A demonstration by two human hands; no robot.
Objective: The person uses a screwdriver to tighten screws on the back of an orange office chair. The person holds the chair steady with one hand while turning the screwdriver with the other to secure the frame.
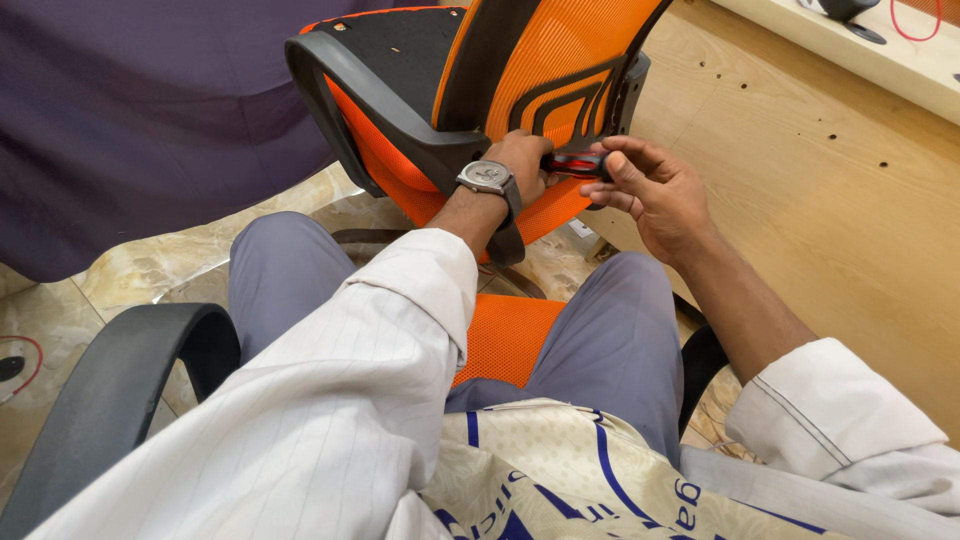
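We had our right hand (655, 195) pinched around the red-and-black tool handle (575, 163), its long axis lying level and pointing left into the orange chair's backrest (545, 70), while our left hand (520, 160) clasped the black armrest (375, 100) just beside it.

The floor (150, 270) was polished marble tile in beige and cream, with a red cable loop (25, 362) lying on it at the far left. An orange office chair (470, 90) stood on the tiles, just beside a light wooden tabletop (830, 200) marked with small dark holes.
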